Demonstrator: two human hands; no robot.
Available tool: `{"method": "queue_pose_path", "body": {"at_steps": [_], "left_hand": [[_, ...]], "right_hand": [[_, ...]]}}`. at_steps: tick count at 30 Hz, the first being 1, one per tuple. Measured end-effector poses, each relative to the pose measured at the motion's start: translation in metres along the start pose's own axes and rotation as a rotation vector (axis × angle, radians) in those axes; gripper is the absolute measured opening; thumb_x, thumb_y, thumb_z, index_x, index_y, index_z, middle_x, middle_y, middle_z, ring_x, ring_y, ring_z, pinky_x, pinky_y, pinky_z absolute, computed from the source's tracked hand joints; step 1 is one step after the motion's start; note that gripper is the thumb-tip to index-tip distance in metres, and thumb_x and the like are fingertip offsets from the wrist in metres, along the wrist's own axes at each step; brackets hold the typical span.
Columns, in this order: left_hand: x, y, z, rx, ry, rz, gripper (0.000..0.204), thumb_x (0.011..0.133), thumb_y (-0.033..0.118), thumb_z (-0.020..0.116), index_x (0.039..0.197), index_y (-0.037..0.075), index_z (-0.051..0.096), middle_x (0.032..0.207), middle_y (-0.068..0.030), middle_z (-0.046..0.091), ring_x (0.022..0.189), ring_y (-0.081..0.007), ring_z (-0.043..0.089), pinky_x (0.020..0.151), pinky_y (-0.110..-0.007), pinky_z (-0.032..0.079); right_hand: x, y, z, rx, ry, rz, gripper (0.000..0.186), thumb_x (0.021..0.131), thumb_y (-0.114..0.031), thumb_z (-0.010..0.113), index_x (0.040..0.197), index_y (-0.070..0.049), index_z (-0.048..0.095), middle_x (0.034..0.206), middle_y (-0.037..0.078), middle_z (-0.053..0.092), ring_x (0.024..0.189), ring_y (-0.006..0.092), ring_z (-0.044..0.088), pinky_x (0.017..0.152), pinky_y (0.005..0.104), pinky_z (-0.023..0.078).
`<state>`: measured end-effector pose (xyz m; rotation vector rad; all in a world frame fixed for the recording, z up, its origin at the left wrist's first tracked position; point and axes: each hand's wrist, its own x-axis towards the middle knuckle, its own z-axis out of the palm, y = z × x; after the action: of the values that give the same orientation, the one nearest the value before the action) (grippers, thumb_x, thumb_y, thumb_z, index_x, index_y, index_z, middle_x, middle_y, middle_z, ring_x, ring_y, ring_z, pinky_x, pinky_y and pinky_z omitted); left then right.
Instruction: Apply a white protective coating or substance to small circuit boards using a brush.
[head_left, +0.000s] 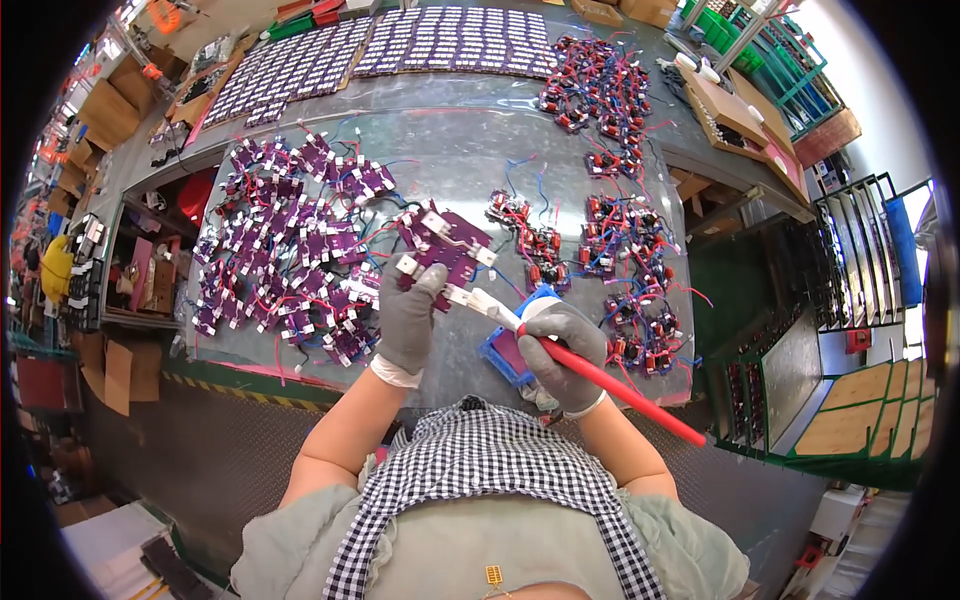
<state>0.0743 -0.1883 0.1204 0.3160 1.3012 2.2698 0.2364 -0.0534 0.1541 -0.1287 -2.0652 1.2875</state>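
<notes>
A purple circuit board (455, 240) with white connectors is held up in my gloved left hand (412, 315), the thumb pressed on its near edge. My right hand (572, 355), also in a grey glove, grips a red-handled brush (630, 392). Its pale tip (485, 302) reaches to the board's near corner, beside a white connector. Beneath my right hand, partly hidden, a blue-rimmed container (493, 352) stands on the metal table. A short row of wired boards with red parts (535, 243) lies just beyond it.
Many purple boards with wires (290, 235) are heaped on the left of the table. Wired boards with red parts (630, 260) line the right side. Flat rows of boards (455, 40) cover the far end. A cardboard box (735, 110) sits at the far right; metal racks (860, 260) stand beyond.
</notes>
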Motion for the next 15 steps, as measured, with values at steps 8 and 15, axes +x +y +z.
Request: {"method": "queue_pose_path", "body": {"at_steps": [8,15], "left_hand": [[0.185,-0.032,-0.050,0.464,-0.020,0.139,0.020,0.086,0.008,0.070,0.101,0.003,0.057,0.083,-0.0037,0.064,0.071,-0.0129,0.060,0.063,-0.030,0.049],[0.444,-0.035,-0.196,1.366,0.295,0.177,0.037,0.081,0.026,0.071,0.110,0.005,0.061,0.098,-0.0156,0.071,0.094,-0.0300,0.069,0.084,-0.042,0.050]], "right_hand": [[0.034,0.037,0.008,-0.194,0.140,0.138,0.012,0.078,0.004,0.068,0.087,-0.003,0.063,0.076,0.008,0.063,0.066,0.0160,0.059,0.062,0.0280,0.048],[0.034,0.052,-0.011,-0.465,0.336,0.241,0.013,0.079,0.004,0.067,0.089,-0.002,0.062,0.081,0.005,0.062,0.071,0.0127,0.058,0.067,0.0262,0.048]]}}
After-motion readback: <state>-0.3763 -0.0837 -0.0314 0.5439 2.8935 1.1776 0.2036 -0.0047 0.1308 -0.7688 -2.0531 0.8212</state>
